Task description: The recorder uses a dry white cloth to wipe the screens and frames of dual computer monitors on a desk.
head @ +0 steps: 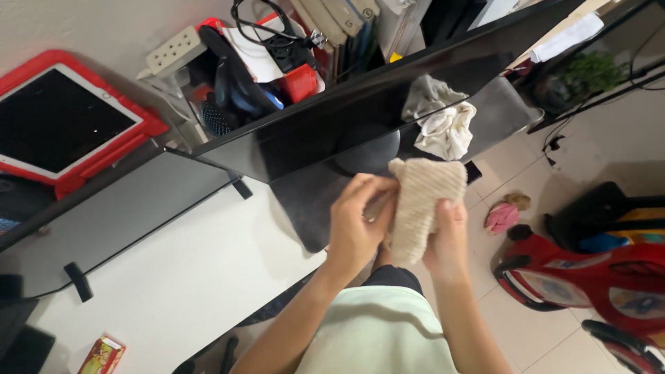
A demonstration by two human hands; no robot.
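A person in a pale green top (377, 332) stands over a desk, both hands raised in front of the chest and closed on a beige knitted cloth (424, 201). The left hand (357, 221) pinches the cloth's near edge between thumb and curled fingers; the right hand (447, 239) grips it from below, thumb pressed against the weave, so the cloth stands upright between the two hands. Below and to the right, on the tiled floor (547, 187), sit a red ride-on toy car (589, 277) and a small pink toy (500, 217). To the left, a white desk top (180, 277) carries a small red and yellow packet (102, 354) near its front edge. Just beyond the hands, a dark monitor (360, 114) stands on a round base (367, 149), its glossy screen facing the person. A crumpled white and grey rag (443, 121) lies beside it on a dark surface. Farther back, against the wall, lie a tablet in a red case (66, 121), a white power strip (173, 50), tangled black cables (267, 28) and a row of upright books (346, 21).
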